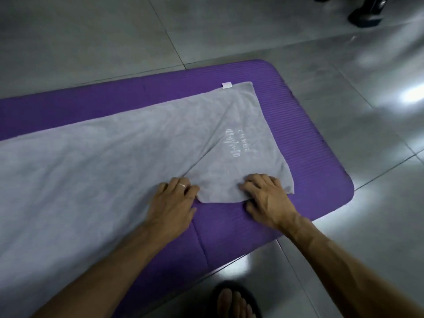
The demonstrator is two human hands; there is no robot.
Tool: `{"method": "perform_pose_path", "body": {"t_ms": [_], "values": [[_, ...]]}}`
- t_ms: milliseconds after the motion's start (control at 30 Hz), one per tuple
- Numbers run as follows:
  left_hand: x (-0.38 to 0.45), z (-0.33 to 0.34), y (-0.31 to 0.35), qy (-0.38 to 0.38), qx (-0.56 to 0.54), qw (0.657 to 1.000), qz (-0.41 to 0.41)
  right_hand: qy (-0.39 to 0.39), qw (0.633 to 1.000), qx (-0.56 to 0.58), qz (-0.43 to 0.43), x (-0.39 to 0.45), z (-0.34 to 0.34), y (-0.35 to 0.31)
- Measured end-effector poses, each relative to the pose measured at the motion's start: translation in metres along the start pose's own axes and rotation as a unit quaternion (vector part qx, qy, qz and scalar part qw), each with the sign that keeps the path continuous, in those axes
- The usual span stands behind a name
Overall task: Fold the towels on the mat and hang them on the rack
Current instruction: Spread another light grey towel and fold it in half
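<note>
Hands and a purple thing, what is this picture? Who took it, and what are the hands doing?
A person took it with a camera worn on their head, so you look down at their own two arms. The purple thing is a soft mat lying on a shiny tiled floor. Spread over the mat is a big grey towel with a small white tag at its far edge and pale writing near one end. The left hand, which wears a ring, and the right hand both rest on the towel's near edge, fingers bent, close to a corner. Whether they pinch the cloth or just press it is hard to tell. At the bottom you see the person's foot in a sandal.
</note>
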State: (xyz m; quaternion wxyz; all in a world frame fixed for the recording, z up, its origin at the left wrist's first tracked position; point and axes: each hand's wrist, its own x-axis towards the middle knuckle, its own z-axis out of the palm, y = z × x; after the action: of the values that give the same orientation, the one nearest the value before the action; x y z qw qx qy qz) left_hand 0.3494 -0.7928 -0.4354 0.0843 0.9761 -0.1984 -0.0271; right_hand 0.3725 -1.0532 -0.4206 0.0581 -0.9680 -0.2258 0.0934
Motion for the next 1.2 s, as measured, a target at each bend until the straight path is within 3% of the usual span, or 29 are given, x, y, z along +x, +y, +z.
{"method": "perform_pose_path", "body": {"t_ms": [67, 100, 167, 233, 300, 367, 467, 533, 600, 667, 867, 967, 1033, 1133, 1200], "values": [[-0.005, -0.002, -0.010, 0.003, -0.042, 0.999, -0.024, 0.011, 1.000, 0.016, 0.023, 0.003, -0.006, 0.003], [-0.005, -0.007, -0.013, -0.002, -0.116, 0.993, -0.037, 0.022, 0.999, 0.021, 0.039, 0.005, -0.013, 0.007], [0.001, -0.023, -0.016, -0.078, -0.324, 0.938, -0.100, 0.022, 0.995, 0.030, 0.088, 0.008, -0.034, 0.016], [0.005, -0.030, -0.013, -0.154, -0.426, 0.880, -0.141, -0.013, 0.989, 0.036, 0.139, 0.010, -0.047, 0.026], [0.001, -0.024, -0.007, -0.168, -0.340, 0.919, -0.108, -0.047, 0.981, 0.014, 0.188, 0.007, -0.044, 0.029], [-0.006, -0.012, 0.001, -0.076, -0.215, 0.971, -0.070, -0.029, 0.968, 0.019, 0.250, -0.002, -0.027, 0.027], [-0.010, 0.000, 0.017, 0.011, -0.141, 0.990, -0.009, 0.073, 0.932, 0.071, 0.349, -0.017, -0.008, 0.025], [-0.004, 0.002, 0.033, -0.006, -0.076, 0.996, 0.036, 0.119, 0.893, 0.100, 0.421, -0.023, -0.003, 0.031], [0.005, 0.004, 0.045, -0.050, -0.035, 0.998, 0.031, 0.144, 0.833, 0.144, 0.515, -0.023, -0.002, 0.043], [0.014, 0.006, 0.052, -0.047, -0.015, 0.999, 0.021, 0.121, 0.799, 0.174, 0.563, -0.020, -0.005, 0.056], [0.021, 0.017, 0.054, 0.041, -0.011, 0.996, 0.082, 0.069, 0.784, 0.306, 0.536, -0.014, -0.008, 0.080], [0.016, 0.015, 0.059, 0.026, -0.111, 0.989, 0.096, 0.114, 0.784, 0.311, 0.525, -0.018, -0.015, 0.096], [0.008, 0.014, 0.066, -0.035, -0.151, 0.982, 0.109, 0.123, 0.783, 0.313, 0.523, -0.024, -0.015, 0.109], [-0.004, 0.019, 0.077, -0.075, -0.107, 0.981, 0.145, 0.088, 0.803, 0.224, 0.545, -0.036, -0.008, 0.105], [-0.013, 0.015, 0.074, -0.057, -0.085, 0.984, 0.143, 0.127, 0.847, 0.108, 0.504, -0.040, -0.007, 0.088]]}}
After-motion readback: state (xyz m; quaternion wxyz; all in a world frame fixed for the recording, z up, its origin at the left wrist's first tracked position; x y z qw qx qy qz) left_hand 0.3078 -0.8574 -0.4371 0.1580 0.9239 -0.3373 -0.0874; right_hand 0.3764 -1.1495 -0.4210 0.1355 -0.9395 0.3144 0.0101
